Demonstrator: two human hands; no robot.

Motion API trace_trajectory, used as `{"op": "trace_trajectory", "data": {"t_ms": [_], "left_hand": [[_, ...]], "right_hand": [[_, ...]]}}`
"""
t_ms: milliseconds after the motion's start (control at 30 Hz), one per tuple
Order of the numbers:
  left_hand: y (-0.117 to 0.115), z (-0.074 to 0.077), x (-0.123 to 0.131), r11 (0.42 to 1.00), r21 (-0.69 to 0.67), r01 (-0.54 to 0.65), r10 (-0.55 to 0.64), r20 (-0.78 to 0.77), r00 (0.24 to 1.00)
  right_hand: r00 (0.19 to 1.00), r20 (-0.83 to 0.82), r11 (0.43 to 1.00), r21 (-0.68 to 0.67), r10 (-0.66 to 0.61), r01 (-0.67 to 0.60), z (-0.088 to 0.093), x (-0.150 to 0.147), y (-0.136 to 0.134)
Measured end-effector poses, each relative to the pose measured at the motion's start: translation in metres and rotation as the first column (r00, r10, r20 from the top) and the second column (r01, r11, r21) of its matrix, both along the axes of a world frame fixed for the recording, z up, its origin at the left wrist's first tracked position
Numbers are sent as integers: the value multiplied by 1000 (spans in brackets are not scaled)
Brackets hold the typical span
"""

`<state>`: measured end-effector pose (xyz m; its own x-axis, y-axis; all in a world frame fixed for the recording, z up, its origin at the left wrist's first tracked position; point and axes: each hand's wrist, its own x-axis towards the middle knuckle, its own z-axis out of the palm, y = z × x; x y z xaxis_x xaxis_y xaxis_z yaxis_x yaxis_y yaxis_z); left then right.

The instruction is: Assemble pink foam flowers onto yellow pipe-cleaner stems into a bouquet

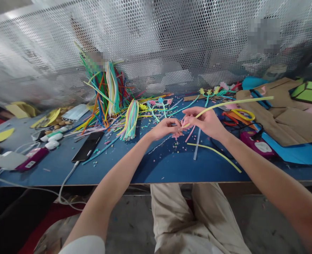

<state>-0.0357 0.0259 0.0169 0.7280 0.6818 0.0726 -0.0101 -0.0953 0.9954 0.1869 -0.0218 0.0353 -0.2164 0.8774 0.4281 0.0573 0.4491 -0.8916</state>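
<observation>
Both hands meet above the blue table, fingers closed around a small pink pipe-cleaner piece [184, 124]. My left hand [168, 127] pinches it from the left, its fingertips partly hiding it. From the right, my right hand [205, 120] grips a long yellow pipe cleaner [235, 102], whose near end reaches the pink piece and whose free end sticks out to the right. Under the hands lie another yellow pipe cleaner [216, 153], a translucent stick [197, 146] and scattered pink and green bits.
Bundles of coloured pipe cleaners [112, 88] stand at the back left. A phone [88, 146] on a white cable lies left. Finished-looking flower stems [209, 92] rest behind my right hand. Right are a purple power socket [262, 146], orange-handled pliers [230, 118] and brown paper [285, 123]. Perforated metal [172, 42] rises behind.
</observation>
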Motion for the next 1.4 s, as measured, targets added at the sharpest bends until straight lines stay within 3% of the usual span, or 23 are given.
{"op": "trace_trajectory", "data": {"t_ms": [167,267,467,567,633,700,800,900,1033,1233,1400], "left_hand": [[2,-1,-1,999,34,-4,4,-20,1000],[3,-1,-2,998,52,-33,34,-18,999],[5,-2,-2,994,-8,-106,106,118,987],[5,-1,-1,986,-2,-166,164,170,972],[5,2,1,980,-19,-200,200,177,964],[4,3,1,979,-36,-203,206,170,964],[1,4,2,986,-12,-164,164,155,974],[-4,4,3,993,67,-99,92,107,990],[-10,5,6,977,186,-102,90,72,993],[-11,7,11,909,335,-248,203,165,965],[-5,2,11,858,401,-321,271,179,946]], "right_hand": [[960,-270,991,-92,71,-99,5,1,1],[951,-293,985,-112,96,-134,8,2,-1],[980,-195,999,12,48,-46,6,3,-1],[987,-156,1000,9,22,-21,1,5,6],[999,-28,999,31,-23,24,-4,7,10],[974,188,981,172,-124,91,-8,9,13],[872,455,940,340,-180,17,-11,8,11],[830,555,960,261,-63,-102,-12,4,6],[815,574,943,309,-85,-119,-15,0,4],[906,422,968,214,33,-135,-19,-1,7],[937,345,968,248,-47,-42,-20,-2,9]]}}
